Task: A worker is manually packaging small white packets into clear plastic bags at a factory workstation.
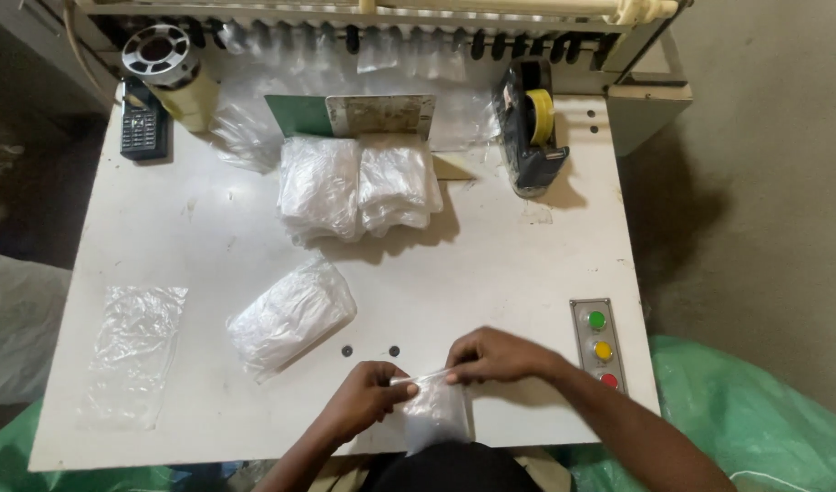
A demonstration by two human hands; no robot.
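While both hands work at the near edge of the white table (491, 273), the left hand (368, 396) and the right hand (495, 355) each pinch the top edge of a small clear plastic bag (436, 415) between thumb and fingertips, stretching it between them. A filled bag (290, 314) lies just left, folded bags (359, 187) stacked farther back, near a tape dispenser (530, 128).

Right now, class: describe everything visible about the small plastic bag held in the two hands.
The small plastic bag is clear, thin and crinkled, with whitish contents. It hangs upright over the near edge of the white table. The left hand and right hand pinch its top edge from either side, stretching it into a straight line.
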